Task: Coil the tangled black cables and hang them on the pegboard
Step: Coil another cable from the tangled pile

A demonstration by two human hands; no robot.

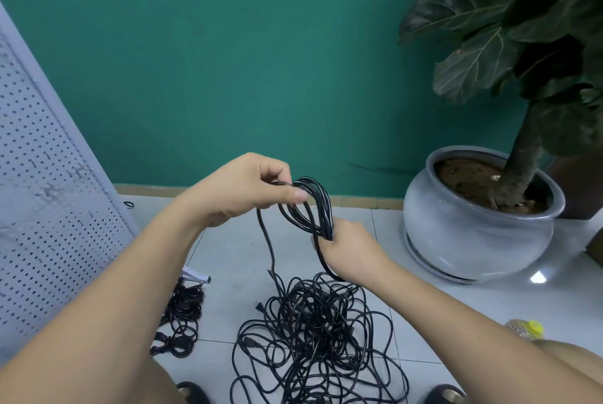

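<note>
Coiling step: coil [326, 217] held above the tangled cables [313, 335] on the floor.
Keep loops equal and draw slack without twisting. The left hand [248, 191] pinches the coil's top between thumb and curled fingers; the right hand [349, 248] grips its lower end, fingers wrapped round the strands.

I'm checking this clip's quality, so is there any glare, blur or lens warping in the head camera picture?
Head view: a bright glare patch on the tiled floor beside the grey plant pot, which shows a soft sheen; wide-angle warping tilts the pegboard, whose surface looks smeared; lighting is even, and the cable coil is fairly sharp.
</note>
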